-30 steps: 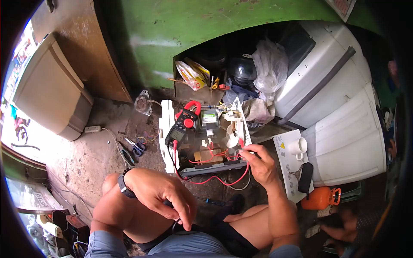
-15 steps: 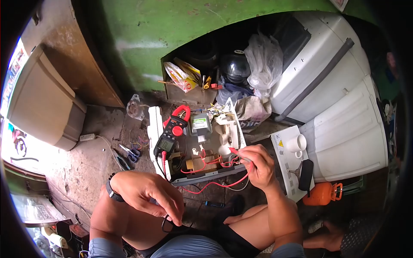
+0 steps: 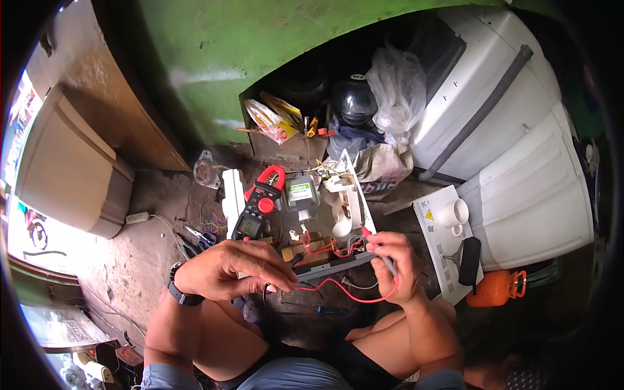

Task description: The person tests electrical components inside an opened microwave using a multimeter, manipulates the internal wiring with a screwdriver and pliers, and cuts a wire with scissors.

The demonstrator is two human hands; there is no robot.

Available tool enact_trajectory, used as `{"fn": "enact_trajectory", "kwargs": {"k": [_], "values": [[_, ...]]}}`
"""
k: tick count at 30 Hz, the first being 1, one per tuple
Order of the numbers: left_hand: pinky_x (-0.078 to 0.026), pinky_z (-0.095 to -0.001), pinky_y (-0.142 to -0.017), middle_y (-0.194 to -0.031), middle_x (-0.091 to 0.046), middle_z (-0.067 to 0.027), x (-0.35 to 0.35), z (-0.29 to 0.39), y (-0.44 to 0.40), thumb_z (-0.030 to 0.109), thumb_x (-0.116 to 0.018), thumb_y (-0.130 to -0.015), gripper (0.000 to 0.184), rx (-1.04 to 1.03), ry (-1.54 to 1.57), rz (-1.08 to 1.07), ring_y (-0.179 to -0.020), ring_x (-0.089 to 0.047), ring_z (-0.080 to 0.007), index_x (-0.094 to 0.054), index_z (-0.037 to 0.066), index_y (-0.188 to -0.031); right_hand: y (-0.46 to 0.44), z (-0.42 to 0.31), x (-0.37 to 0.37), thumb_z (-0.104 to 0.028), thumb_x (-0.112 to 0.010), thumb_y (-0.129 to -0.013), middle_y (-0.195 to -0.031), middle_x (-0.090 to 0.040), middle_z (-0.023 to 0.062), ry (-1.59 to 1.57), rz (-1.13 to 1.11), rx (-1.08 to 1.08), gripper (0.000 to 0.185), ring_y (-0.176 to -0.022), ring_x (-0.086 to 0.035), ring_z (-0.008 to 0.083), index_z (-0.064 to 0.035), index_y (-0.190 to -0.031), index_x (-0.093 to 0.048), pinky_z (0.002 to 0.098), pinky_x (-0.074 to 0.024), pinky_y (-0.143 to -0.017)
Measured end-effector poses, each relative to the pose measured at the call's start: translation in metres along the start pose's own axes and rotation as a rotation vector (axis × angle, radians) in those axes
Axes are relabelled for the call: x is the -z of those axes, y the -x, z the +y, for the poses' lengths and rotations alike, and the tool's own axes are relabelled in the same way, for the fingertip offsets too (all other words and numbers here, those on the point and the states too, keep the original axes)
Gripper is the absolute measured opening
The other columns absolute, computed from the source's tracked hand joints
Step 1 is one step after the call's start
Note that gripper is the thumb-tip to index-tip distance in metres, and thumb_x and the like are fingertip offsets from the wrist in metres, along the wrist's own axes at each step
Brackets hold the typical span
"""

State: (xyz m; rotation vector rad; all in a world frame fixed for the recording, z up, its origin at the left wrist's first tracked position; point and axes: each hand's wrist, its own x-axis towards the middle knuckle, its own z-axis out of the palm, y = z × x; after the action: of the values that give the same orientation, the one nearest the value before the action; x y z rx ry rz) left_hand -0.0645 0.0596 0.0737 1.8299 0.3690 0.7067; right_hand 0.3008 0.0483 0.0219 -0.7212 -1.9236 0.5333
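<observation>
My left hand (image 3: 227, 270), with a watch on the wrist, is closed on a black test probe (image 3: 297, 259) at the front edge of an open white appliance housing (image 3: 357, 175). A thin black lead loops beneath its fingers. My right hand (image 3: 395, 265) pinches a red test probe (image 3: 368, 233) at the housing's front right corner; whether the tip touches anything I cannot tell. Its red lead (image 3: 335, 282) curves between my hands. A red and black clamp meter (image 3: 261, 203) lies across the housing's left side. Inside sit a labelled grey box (image 3: 301, 193) and red wires (image 3: 312, 246).
Scissors (image 3: 203, 236) and a blue-handled screwdriver (image 3: 331, 311) lie on the floor. To the right, a white panel (image 3: 434, 244) carries a white mug (image 3: 453, 212) and a black case (image 3: 469, 261), beside an orange gas canister (image 3: 495, 289). Plastic bags (image 3: 398, 91) fill the alcove behind.
My left hand has risen from over my lap to the housing's front edge, bringing the black probe. My right hand has shifted slightly right and down with the red probe.
</observation>
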Motion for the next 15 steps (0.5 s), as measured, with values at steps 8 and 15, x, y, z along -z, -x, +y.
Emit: {"fn": "enact_trajectory", "kwargs": {"k": [8, 15], "values": [[-0.06, -0.0489, -0.087, -0.109, -0.08, -0.0194, -0.012, -0.006, 0.012, 0.0, -0.077, -0.094, 0.005, -0.316, 0.63, 0.256, -0.099, -0.077, -0.0387, -0.082, -0.001, -0.094, -0.005, -0.011, 0.011, -0.013, -0.081, -0.098, -0.113, -0.061, 0.0137, 0.255, 0.088, 0.073, 0.027, -0.091, -0.069, 0.0242, -0.009, -0.124, -0.073, 0.0349, -0.0606, -0.079], [-0.056, -0.0404, -0.063, -0.106, -0.075, -0.0137, 0.001, 0.002, 0.046, 0.018, -0.081, -0.098, 0.014, -0.46, 0.947, 0.399, -0.075, -0.074, -0.0308, -0.074, 0.012, -0.088, -0.012, -0.009, 0.008, -0.029, -0.066, -0.111, -0.107, -0.069, 0.0178, 0.007, 0.133, 0.111, 0.031, -0.087, -0.071, 0.0264, -0.0005, -0.125, -0.066, 0.0343, -0.0594, -0.074]]}}
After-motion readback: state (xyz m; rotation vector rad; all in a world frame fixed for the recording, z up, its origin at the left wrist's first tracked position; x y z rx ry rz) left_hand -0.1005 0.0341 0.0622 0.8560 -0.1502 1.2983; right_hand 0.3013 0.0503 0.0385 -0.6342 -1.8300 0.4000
